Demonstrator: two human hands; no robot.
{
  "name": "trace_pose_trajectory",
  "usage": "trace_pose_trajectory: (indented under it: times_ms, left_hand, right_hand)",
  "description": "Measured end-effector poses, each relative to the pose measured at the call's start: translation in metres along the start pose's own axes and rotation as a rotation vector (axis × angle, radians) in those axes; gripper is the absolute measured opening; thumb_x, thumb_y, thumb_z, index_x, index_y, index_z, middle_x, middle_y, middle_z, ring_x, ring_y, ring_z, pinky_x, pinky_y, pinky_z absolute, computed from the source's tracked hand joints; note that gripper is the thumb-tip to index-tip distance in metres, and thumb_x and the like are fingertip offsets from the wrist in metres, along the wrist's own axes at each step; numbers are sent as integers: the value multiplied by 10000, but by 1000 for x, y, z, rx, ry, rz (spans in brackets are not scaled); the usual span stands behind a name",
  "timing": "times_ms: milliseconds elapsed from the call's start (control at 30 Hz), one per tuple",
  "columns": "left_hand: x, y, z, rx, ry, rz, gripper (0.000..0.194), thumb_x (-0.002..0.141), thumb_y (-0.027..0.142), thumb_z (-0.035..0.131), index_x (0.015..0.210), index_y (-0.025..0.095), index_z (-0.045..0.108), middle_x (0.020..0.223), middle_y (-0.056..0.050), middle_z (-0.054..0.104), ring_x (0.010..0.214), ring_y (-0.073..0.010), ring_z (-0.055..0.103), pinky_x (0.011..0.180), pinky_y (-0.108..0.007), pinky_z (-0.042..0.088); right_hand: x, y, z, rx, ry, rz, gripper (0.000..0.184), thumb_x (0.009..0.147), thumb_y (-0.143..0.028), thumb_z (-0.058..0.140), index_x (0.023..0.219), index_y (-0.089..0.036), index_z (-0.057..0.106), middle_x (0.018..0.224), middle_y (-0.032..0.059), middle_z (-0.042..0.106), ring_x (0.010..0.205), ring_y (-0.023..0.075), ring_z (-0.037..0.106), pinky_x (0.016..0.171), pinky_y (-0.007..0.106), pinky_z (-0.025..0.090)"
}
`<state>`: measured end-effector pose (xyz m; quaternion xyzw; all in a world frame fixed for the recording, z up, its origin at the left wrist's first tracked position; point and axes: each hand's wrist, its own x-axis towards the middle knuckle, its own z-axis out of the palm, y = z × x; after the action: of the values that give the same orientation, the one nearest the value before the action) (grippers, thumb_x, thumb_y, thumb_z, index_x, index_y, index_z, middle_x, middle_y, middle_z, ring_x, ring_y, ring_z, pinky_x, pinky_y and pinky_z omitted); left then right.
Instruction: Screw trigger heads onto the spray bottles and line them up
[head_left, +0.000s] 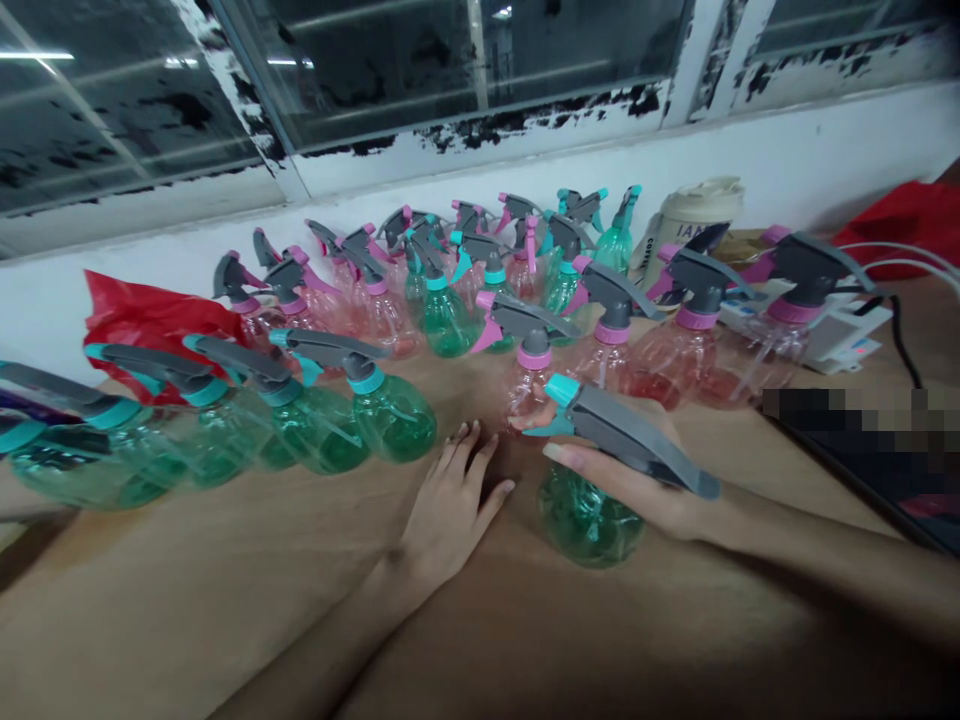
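My right hand (637,480) is wrapped round the neck of a green spray bottle (589,525) with a grey and teal trigger head, whose nozzle points to the left. The bottle is upright, its base at or just over the table (300,590); I cannot tell which. My left hand (450,495) lies flat on the wood with fingers stretched, holding nothing. Left of it stands a row of green spray bottles, the nearest one (394,415) close to my fingertips. Behind my right hand is a row of pink spray bottles, one of them (531,385) nearest.
Several more pink and green bottles (446,315) crowd against the wall. A red plastic bag (150,325) lies at left, another red item (907,225) far right. A cream cup (694,215), white box (844,325) with cables and dark flat device (840,450) are at right.
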<state>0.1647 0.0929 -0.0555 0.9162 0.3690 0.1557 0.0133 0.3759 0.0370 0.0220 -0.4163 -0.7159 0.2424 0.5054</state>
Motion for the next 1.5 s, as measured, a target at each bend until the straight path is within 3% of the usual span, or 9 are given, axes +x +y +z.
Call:
trace_pose_trajectory:
  times_ms: [200, 800, 967, 1167, 1500]
  left_hand:
    - [-1, 0, 0, 4, 13, 3, 448, 973, 389, 381, 1341, 134, 359, 1409, -160, 395, 1345, -281, 298, 1065, -478, 315]
    - [0, -1, 0, 7, 15, 10, 455, 970, 393, 392, 1345, 140, 340, 1401, -167, 401, 1334, -290, 318, 1060, -480, 321]
    - [-1, 0, -1, 6, 12, 9, 438, 973, 382, 389, 1332, 136, 344, 1404, -177, 395, 1340, -292, 306, 1055, -483, 326]
    - [0, 0, -1, 11, 1, 5, 440, 963, 373, 414, 1331, 137, 363, 1417, -167, 387, 1340, -294, 307, 1063, -493, 312]
    - [1, 1, -2, 30, -24, 6, 439, 959, 370, 425, 1306, 103, 397, 1414, -178, 386, 1341, -299, 301, 1072, -479, 302]
  right_hand:
    - [2, 1, 2, 46, 11, 21, 151, 820, -320, 624, 884, -190, 665, 816, 10, 679, 761, 144, 655, 670, 253, 513]
    - [2, 2, -1, -6, -38, -74, 137, 857, -301, 576, 763, -201, 581, 685, -27, 559, 611, 111, 548, 590, 275, 446]
    - [4, 1, -2, 61, -37, -34, 85, 815, -295, 623, 871, -232, 633, 858, 5, 660, 781, 157, 642, 703, 292, 513]
    - [1, 2, 1, 93, 17, -29, 231, 815, -304, 623, 1044, -280, 640, 1035, 17, 688, 941, 194, 653, 846, 353, 527]
    - [-1, 2, 0, 53, 2, 9, 279, 812, -273, 627, 1083, -205, 630, 963, 36, 668, 900, 186, 629, 850, 336, 503]
